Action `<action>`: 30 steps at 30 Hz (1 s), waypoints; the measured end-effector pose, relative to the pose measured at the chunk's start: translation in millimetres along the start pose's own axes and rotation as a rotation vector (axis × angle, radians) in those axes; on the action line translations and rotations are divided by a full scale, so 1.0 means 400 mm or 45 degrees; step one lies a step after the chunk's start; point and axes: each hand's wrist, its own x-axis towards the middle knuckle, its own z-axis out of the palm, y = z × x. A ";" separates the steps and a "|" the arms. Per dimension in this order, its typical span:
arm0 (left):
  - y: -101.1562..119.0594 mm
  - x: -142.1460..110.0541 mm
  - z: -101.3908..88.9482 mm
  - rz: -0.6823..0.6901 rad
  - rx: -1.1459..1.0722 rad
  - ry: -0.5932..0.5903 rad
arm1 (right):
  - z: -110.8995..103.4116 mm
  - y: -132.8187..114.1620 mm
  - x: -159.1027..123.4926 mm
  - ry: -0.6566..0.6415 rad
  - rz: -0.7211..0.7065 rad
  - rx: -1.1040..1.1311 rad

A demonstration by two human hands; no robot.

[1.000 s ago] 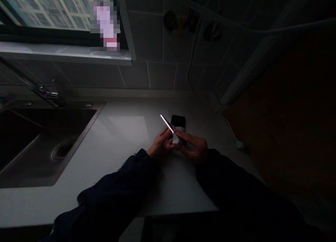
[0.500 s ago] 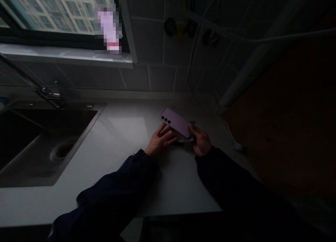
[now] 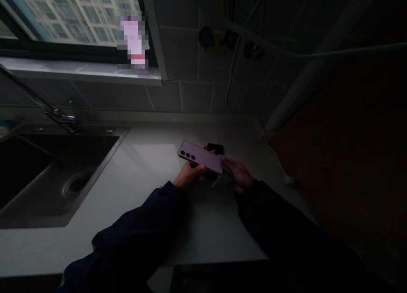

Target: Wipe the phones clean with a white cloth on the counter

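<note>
A lilac phone (image 3: 200,156) with three rear lenses hangs back-up just above the white counter (image 3: 149,166). My left hand (image 3: 190,176) grips it from below, fingers curled round its near edge. My right hand (image 3: 238,174) is closed at the phone's right end and also seems to pinch a small pale item (image 3: 217,182) I cannot make out. A small black object (image 3: 215,148) lies on the counter just behind the phone.
A steel sink (image 3: 57,174) with a tap (image 3: 59,115) fills the left. A white cable (image 3: 276,157) runs down the tiled wall to a plug at the right. A window sill (image 3: 79,70) is above. The room is dim.
The phone has gone from edge-on to lying back-up, then shifted left and lower. The black object behind it shows again. My right hand closed on the phone's right end.
</note>
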 end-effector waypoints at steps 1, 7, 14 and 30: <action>0.000 0.000 -0.001 -0.012 -0.037 0.004 | -0.007 -0.001 0.008 0.067 -0.052 0.010; 0.014 -0.013 0.013 -0.216 -0.211 0.017 | -0.033 -0.034 0.030 0.503 -0.547 -0.033; 0.011 -0.034 0.044 -0.527 -0.355 -0.010 | 0.033 -0.003 -0.078 -0.269 -1.242 -1.208; -0.026 -0.034 0.023 -0.713 -0.183 -0.199 | 0.002 -0.017 -0.051 -0.154 -1.392 -1.813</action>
